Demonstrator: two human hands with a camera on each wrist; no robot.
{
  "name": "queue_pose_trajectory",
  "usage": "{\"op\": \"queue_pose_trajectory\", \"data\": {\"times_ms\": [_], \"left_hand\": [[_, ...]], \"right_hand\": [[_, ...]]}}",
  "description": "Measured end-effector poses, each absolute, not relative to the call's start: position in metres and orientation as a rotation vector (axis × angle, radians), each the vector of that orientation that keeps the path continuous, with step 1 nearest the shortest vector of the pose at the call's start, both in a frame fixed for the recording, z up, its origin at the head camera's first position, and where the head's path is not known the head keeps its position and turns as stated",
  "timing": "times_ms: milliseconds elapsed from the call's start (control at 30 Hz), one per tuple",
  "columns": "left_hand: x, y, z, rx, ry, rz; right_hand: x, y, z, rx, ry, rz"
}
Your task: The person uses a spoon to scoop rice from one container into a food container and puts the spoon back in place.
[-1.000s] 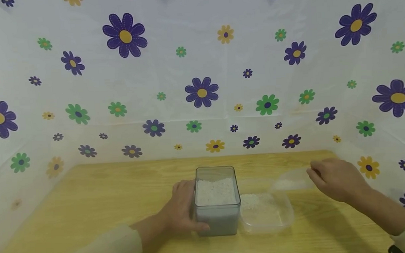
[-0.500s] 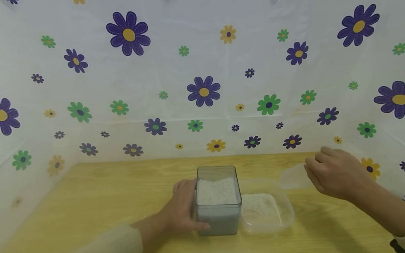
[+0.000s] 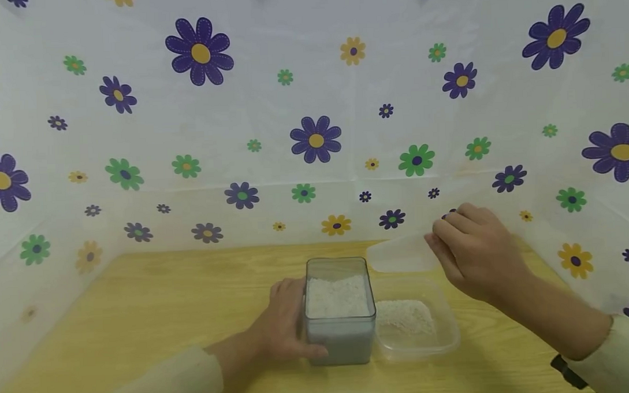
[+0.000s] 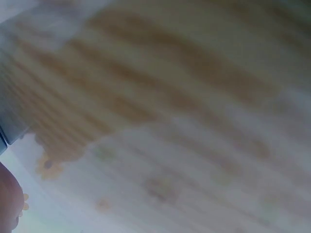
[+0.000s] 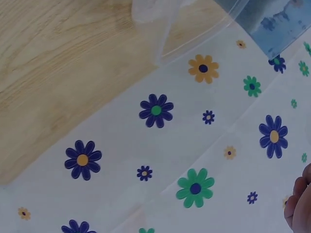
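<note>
A tall tinted rectangular canister (image 3: 340,341) stands upright on the table, filled well up with white rice (image 3: 338,298). My left hand (image 3: 284,327) holds it from the left, thumb across the front and fingers along the side. Against its right side sits a shallow clear plastic tub (image 3: 445,336) with a small heap of rice (image 3: 408,316). Raised behind and above that tub is a translucent scoop (image 3: 400,255), pointing left, no grains visible on it. The curled fingers of my right hand (image 3: 478,253) grip its handle end. In the right wrist view only part of that hand (image 5: 300,206) shows.
The wooden table (image 3: 193,293) reaches back to a white flower-printed sheet (image 3: 260,117), which also rises on both sides. A dark band (image 3: 567,372) shows at the right sleeve's cuff.
Rice seen on the scoop a second ago is gone from it, and the tub's heap has grown. My right hand then carried the scoop left and up. The left hand stayed on the canister.
</note>
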State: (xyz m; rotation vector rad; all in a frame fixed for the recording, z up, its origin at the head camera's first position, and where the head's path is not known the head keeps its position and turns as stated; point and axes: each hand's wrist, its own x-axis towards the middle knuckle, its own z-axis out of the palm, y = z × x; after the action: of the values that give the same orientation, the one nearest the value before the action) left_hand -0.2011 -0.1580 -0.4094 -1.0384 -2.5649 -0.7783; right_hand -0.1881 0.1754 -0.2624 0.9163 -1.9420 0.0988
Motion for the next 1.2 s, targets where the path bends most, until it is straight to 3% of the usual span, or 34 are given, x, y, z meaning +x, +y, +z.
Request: {"op": "queue_pose_trajectory", "data": {"times_ms": [767,1200], "left_hand": [[-0.202,-0.159,-0.411,-1.024,-2.537,-0.714],[-0.208,-0.163,-0.409,-1.045,-2.548,-0.697]], "right_hand": [[-0.199,0.089,-0.264,1.311,-1.962,-0.231],[-0.202,0.078,-0.279,1.233,-2.149,-0.26]]}}
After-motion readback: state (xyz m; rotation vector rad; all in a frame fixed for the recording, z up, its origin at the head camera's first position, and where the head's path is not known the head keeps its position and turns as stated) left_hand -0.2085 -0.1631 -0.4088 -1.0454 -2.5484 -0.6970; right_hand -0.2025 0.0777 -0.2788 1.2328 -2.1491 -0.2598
